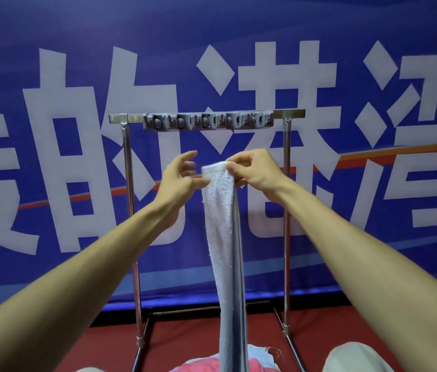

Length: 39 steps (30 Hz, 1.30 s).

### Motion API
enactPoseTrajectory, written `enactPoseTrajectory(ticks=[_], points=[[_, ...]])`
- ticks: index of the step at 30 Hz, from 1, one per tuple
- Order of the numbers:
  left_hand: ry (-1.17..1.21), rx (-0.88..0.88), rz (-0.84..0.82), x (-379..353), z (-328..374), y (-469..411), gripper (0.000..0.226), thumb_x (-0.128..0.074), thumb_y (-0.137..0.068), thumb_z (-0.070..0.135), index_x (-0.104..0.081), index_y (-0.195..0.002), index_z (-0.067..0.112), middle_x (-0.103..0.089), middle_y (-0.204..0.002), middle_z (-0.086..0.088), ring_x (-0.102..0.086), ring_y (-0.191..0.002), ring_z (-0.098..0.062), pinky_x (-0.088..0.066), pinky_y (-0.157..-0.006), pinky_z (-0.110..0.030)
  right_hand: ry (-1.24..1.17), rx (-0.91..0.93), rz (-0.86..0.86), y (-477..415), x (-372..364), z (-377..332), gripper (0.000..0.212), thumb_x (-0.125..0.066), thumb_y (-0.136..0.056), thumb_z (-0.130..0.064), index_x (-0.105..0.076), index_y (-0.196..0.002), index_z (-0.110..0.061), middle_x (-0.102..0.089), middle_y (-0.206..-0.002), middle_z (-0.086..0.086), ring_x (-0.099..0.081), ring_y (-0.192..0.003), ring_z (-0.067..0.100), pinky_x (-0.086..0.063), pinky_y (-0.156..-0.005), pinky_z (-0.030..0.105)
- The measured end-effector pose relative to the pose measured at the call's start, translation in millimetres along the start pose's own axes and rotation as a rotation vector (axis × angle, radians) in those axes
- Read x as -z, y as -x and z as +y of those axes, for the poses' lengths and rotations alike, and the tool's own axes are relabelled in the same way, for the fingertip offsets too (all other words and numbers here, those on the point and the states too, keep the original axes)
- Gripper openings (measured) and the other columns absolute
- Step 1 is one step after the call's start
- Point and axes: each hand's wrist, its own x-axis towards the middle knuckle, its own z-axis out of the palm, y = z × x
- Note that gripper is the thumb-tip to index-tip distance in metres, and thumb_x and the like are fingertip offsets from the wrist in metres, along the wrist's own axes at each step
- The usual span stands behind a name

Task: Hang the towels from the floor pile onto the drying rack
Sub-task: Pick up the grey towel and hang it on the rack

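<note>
Below the wrists, a pile of pink and blue towels (195, 366) lies on the red floor (332, 326). A pale blue towel (222, 224) hangs from the right hand (255, 170), which pinches its top edge. The left hand (182, 175) is spread, with its thumb at the towel's side. The drying rack (289, 113) stands beyond both hands, and its grey clip strip (208, 120) is above them.

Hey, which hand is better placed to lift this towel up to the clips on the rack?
Probably the right. The right hand pinches the towel at its top edge, below the clips on the rack, while the left hand is open beside it, gripping nothing.
</note>
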Motion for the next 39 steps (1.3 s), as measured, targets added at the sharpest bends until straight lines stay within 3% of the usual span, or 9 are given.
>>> enactPoseTrajectory(ticks=[3, 6, 10, 15, 20, 28, 31, 35, 39], points=[[-0.023, 0.058, -0.137, 1.3, -4.6, -0.8, 0.081, -0.077, -0.077, 0.022, -0.034, -0.145, 0.019, -0.048, -0.132, 0.001, -0.055, -0.109, -0.012, -0.043, -0.088, -0.026, 0.008, 0.043, 0.004, -2.8, 0.8, 2.9, 0.013, -0.057, -0.096, -0.008, -0.067, -0.102, -0.004, -0.071, -0.09, 0.006, -0.069, -0.076, 0.007, -0.052, -0.063, 0.017], [-0.063, 0.07, -0.288, 0.2, -8.2, 1.3, 0.046, -0.07, -0.078, 0.036, -0.064, -0.117, 0.012, -0.069, -0.112, -0.003, -0.063, -0.107, -0.022, -0.05, -0.093, -0.034, 0.05, 0.085, 0.034, -4.5, 2.0, 4.1, 0.013, -0.055, -0.097, -0.01, -0.067, -0.102, -0.007, -0.069, -0.091, 0.002, -0.066, -0.081, 0.008, -0.051, -0.066, 0.017], [0.042, 0.058, -0.213, -16.3, -12.2, 3.1, 0.029, -0.065, -0.087, 0.035, -0.069, -0.101, 0.01, -0.074, -0.096, -0.002, -0.07, -0.092, -0.019, -0.057, -0.085, -0.036, 0.137, 0.216, 0.232, -7.4, 5.3, 3.6, 0.011, -0.057, -0.096, -0.01, -0.067, -0.1, -0.012, -0.067, -0.091, -0.007, -0.062, -0.085, 0.001, -0.05, -0.073, 0.013], [-0.021, -0.098, -0.099, -38.6, -16.7, 5.3, 0.006, -0.059, -0.094, 0.03, -0.064, -0.091, 0.026, -0.071, -0.08, 0.014, -0.068, -0.073, 0.0, -0.055, -0.062, -0.018, 0.169, 0.134, 0.353, -5.2, 6.5, 22.6, 0.014, -0.058, -0.096, -0.013, -0.067, -0.105, -0.008, -0.069, -0.095, 0.003, -0.061, -0.079, 0.003, -0.047, -0.065, 0.007], [-0.008, -0.106, -0.09, -47.2, -2.0, -4.3, 0.009, -0.061, -0.093, 0.028, -0.065, -0.09, 0.02, -0.071, -0.085, 0.007, -0.068, -0.072, -0.003, -0.057, -0.066, -0.021, 0.051, 0.105, 0.418, -13.0, 11.0, 14.2, 0.013, -0.059, -0.095, -0.012, -0.069, -0.102, -0.008, -0.068, -0.089, -0.002, -0.062, -0.08, 0.005, -0.048, -0.066, 0.008], [-0.002, -0.115, -0.081, -49.1, 15.9, -8.5, 0.009, -0.06, -0.094, 0.023, -0.067, -0.09, 0.018, -0.07, -0.084, 0.004, -0.066, -0.067, 0.0, -0.053, -0.058, -0.018, -0.096, 0.004, 0.332, -10.8, 17.2, 5.2, 0.01, -0.059, -0.095, -0.013, -0.067, -0.1, -0.009, -0.066, -0.089, 0.002, -0.06, -0.077, 0.009, -0.047, -0.055, 0.012], [0.018, -0.055, -0.024, -48.0, 24.3, -18.3, 0.017, -0.058, -0.095, 0.024, -0.066, -0.082, 0.018, -0.069, -0.076, 0.007, -0.064, -0.061, 0.0, -0.052, -0.056, -0.02, -0.123, -0.088, 0.245, -10.4, 15.0, 8.0, 0.03, -0.049, -0.101, -0.026, -0.066, -0.106, -0.001, -0.066, -0.088, 0.004, -0.061, -0.076, 0.011, -0.049, -0.064, 0.02], [0.078, 0.032, 0.081, -46.5, 29.1, -33.1, 0.018, -0.059, -0.095, 0.023, -0.066, -0.08, 0.014, -0.069, -0.077, 0.002, -0.065, -0.067, -0.008, -0.053, -0.06, -0.026, -0.137, -0.221, 0.066, -6.6, 5.4, 19.8, 0.054, -0.031, -0.104, -0.045, -0.064, -0.084, -0.007, -0.064, -0.074, 0.0, -0.061, -0.073, 0.014, -0.049, -0.076, 0.029], [0.206, 0.237, 0.308, -42.9, 23.8, -48.4, 0.026, -0.059, -0.095, 0.023, -0.059, -0.114, 0.006, -0.065, -0.1, -0.008, -0.062, -0.084, -0.017, -0.052, -0.067, -0.033, -0.177, -0.251, -0.063, 3.2, -3.4, 27.8, 0.056, -0.029, -0.103, -0.048, -0.063, -0.078, -0.011, -0.062, -0.065, -0.003, -0.06, -0.063, 0.011, -0.053, -0.072, 0.029]])
